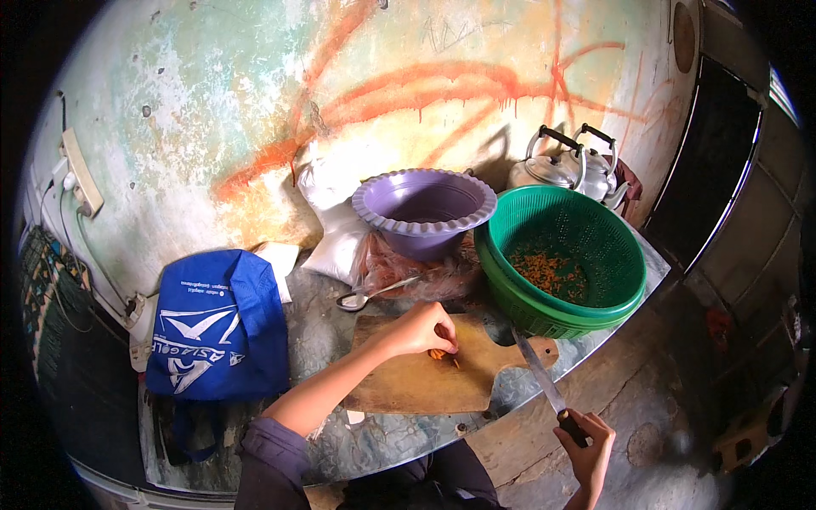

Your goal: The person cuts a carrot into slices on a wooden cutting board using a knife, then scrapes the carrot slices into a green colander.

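My left hand (431,330) bends down over the wooden cutting board (414,389), its fingertips at a few small orange pieces (437,354); whether it pinches any of them cannot be told. In my right hand (591,443) is the dark handle of a kitchen knife (539,370), held off the board's right side, its blade slanting up and left across the board's handle. Beyond the board's handle stands a green plastic colander (561,325), tilted a little, with orange shreds (548,274) lying inside at the bottom.
A purple basin (424,236) stands behind the board, near a metal spoon (352,301) and a plastic bag of white contents (338,248). At left lies a blue cloth bag (255,344). Two metal kettles (551,171) stand behind the colander. The table's edge (529,403) runs close to me.
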The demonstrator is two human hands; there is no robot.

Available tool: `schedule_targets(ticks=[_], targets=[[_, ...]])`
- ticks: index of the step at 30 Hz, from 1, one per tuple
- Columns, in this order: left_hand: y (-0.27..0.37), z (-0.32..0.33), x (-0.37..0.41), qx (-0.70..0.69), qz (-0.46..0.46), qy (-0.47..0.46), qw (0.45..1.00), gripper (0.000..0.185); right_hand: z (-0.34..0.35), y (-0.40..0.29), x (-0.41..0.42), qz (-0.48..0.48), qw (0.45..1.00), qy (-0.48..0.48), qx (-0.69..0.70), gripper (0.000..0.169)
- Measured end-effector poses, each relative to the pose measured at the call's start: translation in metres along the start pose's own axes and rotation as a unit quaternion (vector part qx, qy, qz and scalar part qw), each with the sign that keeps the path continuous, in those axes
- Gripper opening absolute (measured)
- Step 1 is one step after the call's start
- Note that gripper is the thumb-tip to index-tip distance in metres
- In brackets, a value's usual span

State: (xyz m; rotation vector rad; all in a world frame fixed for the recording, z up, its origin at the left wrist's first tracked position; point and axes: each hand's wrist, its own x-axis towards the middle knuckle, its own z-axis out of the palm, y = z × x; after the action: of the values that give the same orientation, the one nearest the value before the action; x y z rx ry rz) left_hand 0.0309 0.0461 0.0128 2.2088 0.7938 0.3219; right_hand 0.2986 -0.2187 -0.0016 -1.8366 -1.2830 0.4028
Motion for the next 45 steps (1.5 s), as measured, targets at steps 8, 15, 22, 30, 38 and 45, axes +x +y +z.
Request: schedule_targets(ticks=[8,15,22,30,38,45], targets=[[-0.003,-0.010,0.013,0.080,0.121,-0.090,0.985,0.011,0.000,-0.008,-0.006,-0.021,1.000,0.005,0.002,0.038],[-0.007,-0.016,0.008,0.084,0.115,-0.106,0.984,0.012,0.001,-0.007,-0.007,-0.015,1.000,0.001,0.011,0.039],[-0.012,-0.016,-0.006,0.022,0.082,-0.093,0.992,0.022,0.005,-0.008,-0.007,-0.037,0.999,-0.007,-0.004,0.040],[-0.013,-0.005,-0.021,-0.061,0.002,-0.043,0.997,0.030,0.009,-0.016,-0.006,-0.026,0.999,-0.029,0.009,0.038],[-0.003,0.010,-0.024,-0.069,-0.047,0.041,0.996,0.021,0.011,-0.021,-0.008,-0.024,0.999,-0.032,0.004,0.039],[0.013,0.024,-0.026,-0.048,-0.063,0.108,0.991,0.018,0.012,-0.019,-0.011,-0.020,0.998,-0.045,0.034,0.038]])
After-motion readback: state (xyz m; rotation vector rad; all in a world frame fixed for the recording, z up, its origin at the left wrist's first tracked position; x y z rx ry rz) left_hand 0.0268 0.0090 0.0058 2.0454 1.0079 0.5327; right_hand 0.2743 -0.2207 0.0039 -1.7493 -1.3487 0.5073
